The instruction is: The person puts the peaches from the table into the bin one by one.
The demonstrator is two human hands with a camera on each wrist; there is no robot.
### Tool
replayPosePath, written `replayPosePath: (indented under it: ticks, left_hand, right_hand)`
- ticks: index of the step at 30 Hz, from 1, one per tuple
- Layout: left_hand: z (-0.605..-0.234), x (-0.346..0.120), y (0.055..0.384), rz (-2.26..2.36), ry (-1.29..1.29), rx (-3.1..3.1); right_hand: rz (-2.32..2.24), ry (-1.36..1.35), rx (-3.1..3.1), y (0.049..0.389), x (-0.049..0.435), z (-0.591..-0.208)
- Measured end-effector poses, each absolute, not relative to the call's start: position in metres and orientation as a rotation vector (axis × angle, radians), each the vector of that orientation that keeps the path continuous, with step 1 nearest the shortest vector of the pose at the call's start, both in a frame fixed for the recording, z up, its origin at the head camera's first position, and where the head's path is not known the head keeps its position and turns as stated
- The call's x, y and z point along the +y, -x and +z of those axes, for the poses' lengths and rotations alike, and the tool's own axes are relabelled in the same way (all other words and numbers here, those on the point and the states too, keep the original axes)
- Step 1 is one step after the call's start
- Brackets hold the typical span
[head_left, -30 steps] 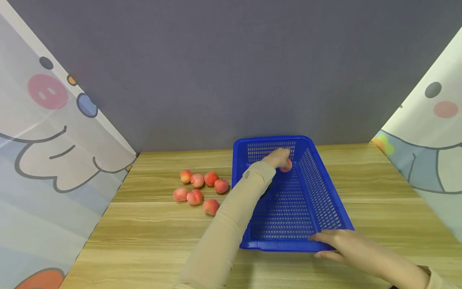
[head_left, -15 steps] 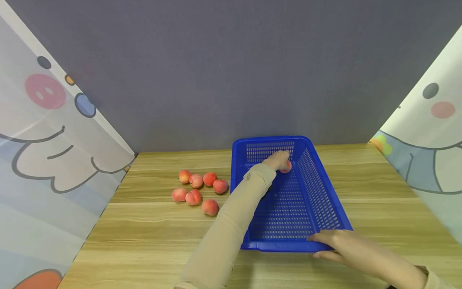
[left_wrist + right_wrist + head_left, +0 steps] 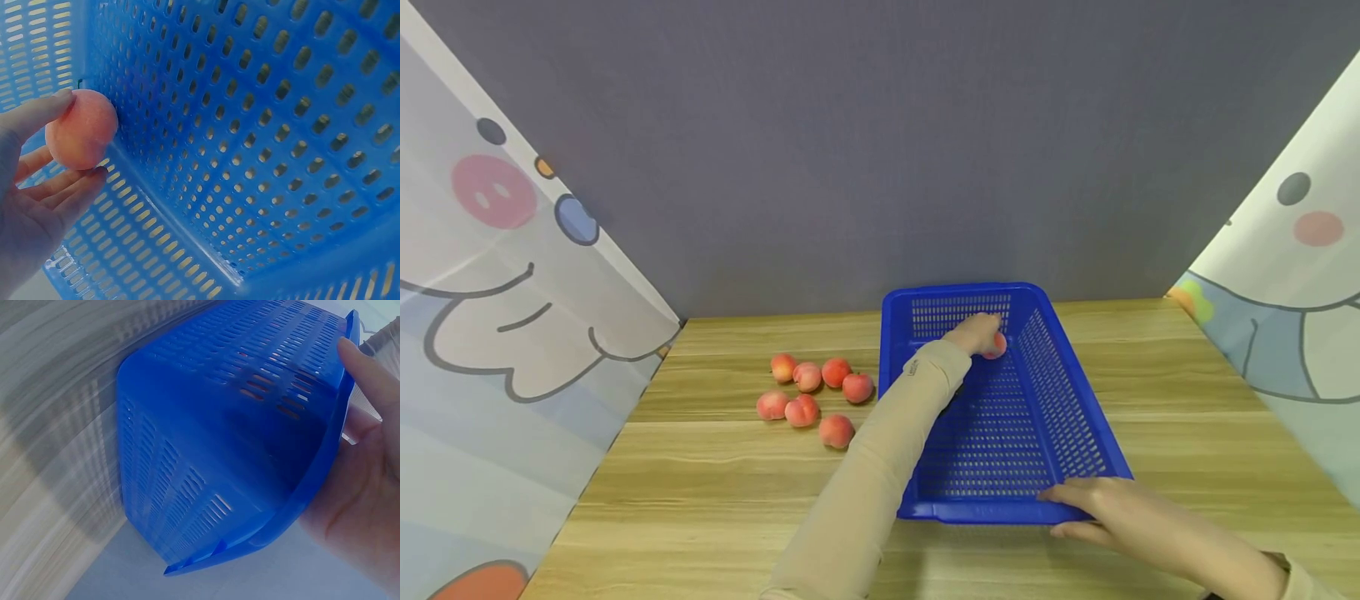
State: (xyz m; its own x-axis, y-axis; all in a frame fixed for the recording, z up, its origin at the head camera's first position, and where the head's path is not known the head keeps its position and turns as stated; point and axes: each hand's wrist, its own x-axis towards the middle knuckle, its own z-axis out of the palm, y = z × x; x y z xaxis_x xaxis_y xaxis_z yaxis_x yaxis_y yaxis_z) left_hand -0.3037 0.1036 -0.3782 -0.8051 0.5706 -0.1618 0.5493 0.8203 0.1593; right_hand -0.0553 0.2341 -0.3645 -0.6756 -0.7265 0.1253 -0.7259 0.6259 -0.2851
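Inside the far end of a blue perforated plastic basket (image 3: pixel 1078 392), my left hand (image 3: pixel 976 332) holds a pinkish-red peach (image 3: pixel 996 345). In the left wrist view the thumb lies on the upper side of the peach (image 3: pixel 82 130) and the fingers curl under it, close to the basket wall (image 3: pixel 206 119). My right hand (image 3: pixel 1112 504) grips the basket's near rim at the right corner, fingers over the edge and thumb outside below it. The right wrist view shows that hand (image 3: pixel 369 481) around the rim (image 3: pixel 322 469). Part of the basket floor is hidden behind my left sleeve.
Several peaches (image 3: pixel 802 411) lie in a loose group on the wooden table (image 3: pixel 700 492), left of the basket. A grey panel (image 3: pixel 880 150) stands behind the table. Curtains with cartoon prints (image 3: pixel 512 325) hang at both sides. My left sleeve (image 3: pixel 865 475) crosses the basket's left rim.
Both hands, the held peach and the basket keep nearly the same places. The whole head view has shifted only slightly.
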Motion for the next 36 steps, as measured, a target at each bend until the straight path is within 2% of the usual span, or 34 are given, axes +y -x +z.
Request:
replayPosePath:
  ticks: [14, 22, 29, 36]
  left_hand:
    - [-0.360, 0.108, 0.297, 0.173, -0.881, 2.744]
    - [-0.327, 0.098, 0.287, 0.110, -0.897, 2.734]
    - [-0.291, 0.089, 0.270, -0.050, -1.045, 2.730]
    - [-0.271, 0.064, 0.253, -0.096, -1.084, 2.705]
  right_hand:
    - [-0.512, 1.261, 2.824, 0.056, 0.235, -0.366]
    - [-0.480, 1.246, 2.833, 0.055, 0.236, -0.367]
    - [-0.483, 1.266, 2.848, 0.055, 0.237, -0.368]
    - [-0.500, 1.301, 2.850, 0.057, 0.235, -0.369]
